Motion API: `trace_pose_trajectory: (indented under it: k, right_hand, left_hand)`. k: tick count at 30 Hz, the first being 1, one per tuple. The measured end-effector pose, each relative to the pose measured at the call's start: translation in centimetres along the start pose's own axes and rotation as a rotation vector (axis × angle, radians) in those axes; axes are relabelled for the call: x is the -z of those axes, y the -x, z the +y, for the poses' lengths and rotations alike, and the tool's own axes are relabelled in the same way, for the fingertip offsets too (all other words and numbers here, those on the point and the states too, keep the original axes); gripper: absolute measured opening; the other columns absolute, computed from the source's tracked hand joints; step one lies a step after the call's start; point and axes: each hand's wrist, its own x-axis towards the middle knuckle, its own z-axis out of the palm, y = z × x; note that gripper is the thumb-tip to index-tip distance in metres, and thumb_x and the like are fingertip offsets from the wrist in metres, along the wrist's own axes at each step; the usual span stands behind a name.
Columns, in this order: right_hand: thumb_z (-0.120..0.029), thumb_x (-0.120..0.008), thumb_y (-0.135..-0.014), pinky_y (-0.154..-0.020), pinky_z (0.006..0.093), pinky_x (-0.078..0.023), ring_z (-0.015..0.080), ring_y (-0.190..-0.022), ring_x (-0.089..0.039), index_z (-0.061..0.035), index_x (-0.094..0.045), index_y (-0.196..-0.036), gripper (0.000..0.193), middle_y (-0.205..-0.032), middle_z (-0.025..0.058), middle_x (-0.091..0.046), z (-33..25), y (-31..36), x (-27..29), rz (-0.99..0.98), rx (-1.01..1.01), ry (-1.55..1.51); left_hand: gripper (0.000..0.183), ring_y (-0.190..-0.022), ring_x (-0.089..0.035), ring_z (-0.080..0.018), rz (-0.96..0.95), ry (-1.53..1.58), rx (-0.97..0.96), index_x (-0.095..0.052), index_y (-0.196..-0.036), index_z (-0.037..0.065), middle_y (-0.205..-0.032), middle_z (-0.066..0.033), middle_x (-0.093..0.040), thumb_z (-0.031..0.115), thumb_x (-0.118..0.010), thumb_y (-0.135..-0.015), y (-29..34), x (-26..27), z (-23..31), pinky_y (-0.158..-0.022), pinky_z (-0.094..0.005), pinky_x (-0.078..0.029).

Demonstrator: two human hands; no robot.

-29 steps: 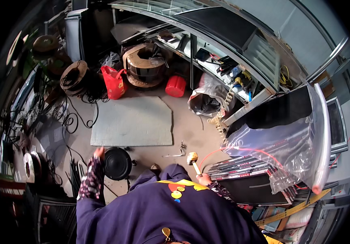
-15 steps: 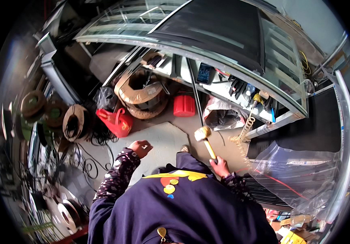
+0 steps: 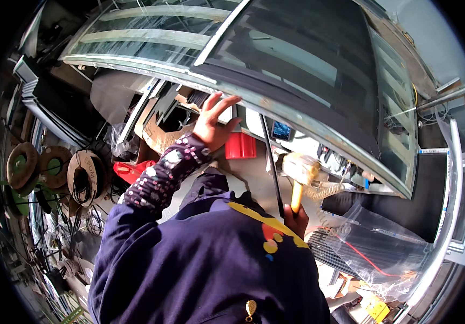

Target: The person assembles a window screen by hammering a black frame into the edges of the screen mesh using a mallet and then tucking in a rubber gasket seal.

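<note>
Workshop: cable coils [image 3: 84,175], glass panels [image 3: 308,65], cluttered shelves w/ tools.

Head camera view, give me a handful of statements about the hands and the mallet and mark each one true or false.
1. The right hand grips a mallet by its orange handle. True.
2. The mallet's head points down at the floor. False: it points up, toward the curved glass panel.
3. The left hand reaches up to the lower edge of the glass panel with its fingers spread. True.
4. The left hand holds the red container. False: the container sits apart, lower right of that hand.
5. The left sleeve is plain white. False: it is dark with light speckles.
</note>
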Motion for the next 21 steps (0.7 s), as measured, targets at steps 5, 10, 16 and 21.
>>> trace_pose_trajectory:
  k: [5,10,16,21]
  right_hand:
    - [-0.015,-0.062,-0.087,-0.044,0.0247,-0.036,0.0075,-0.047,-0.045,-0.0011,-0.056,-0.08,0.016,-0.057,0.0003,-0.05,-6.2,0.2,-3.7,0.194,-0.317,-0.226]
    - [-0.008,-0.055,-0.089,-0.04,0.022,-0.032,0.006,-0.043,-0.041,-0.0034,-0.053,-0.078,0.012,-0.056,-0.0014,-0.046,-13.0,-1.9,-5.7,0.265,-0.293,-0.297]
    - [-0.01,-0.054,-0.091,-0.033,0.0212,-0.027,0.0052,-0.038,-0.036,-0.0033,-0.051,-0.085,0.01,-0.055,-0.0007,-0.045,-16.4,-5.0,-6.2,0.173,-0.266,-0.386]
    - [-0.011,-0.055,-0.091,-0.037,0.0204,-0.027,0.0044,-0.04,-0.036,-0.0027,-0.051,-0.087,0.01,-0.054,-0.0023,-0.044,-14.1,-6.6,-6.1,0.133,-0.18,-0.37]
  left_hand:
    - [0.078,-0.129,-0.038,-0.0403,-0.121,0.242,-0.163,-0.04,-0.14,0.012,-0.139,-0.0067,-0.047,0.005,-0.075,-0.071,-6.8,-1.6,-2.1,-0.109,-0.048,-0.033]
    - [0.078,-0.129,-0.03,-0.0488,-0.262,0.298,-0.041,-0.035,-0.144,0.018,-0.141,-0.0075,-0.045,0.015,-0.074,-0.076,-8.0,-2.5,-3.1,-0.108,-0.0512,-0.033]
    - [0.053,-0.106,-0.054,-0.0426,-0.17,0.305,-0.258,-0.057,-0.119,0.006,-0.134,-0.012,-0.051,0.006,-0.076,-0.069,-8.8,-2.8,-4.3,-0.097,-0.0536,-0.038]
    - [0.035,-0.089,-0.061,-0.0405,-0.016,0.283,-0.396,-0.062,-0.089,0.002,-0.119,-0.0231,-0.059,0.002,-0.079,-0.059,-8.8,-3.1,-4.4,-0.079,-0.0512,-0.047]
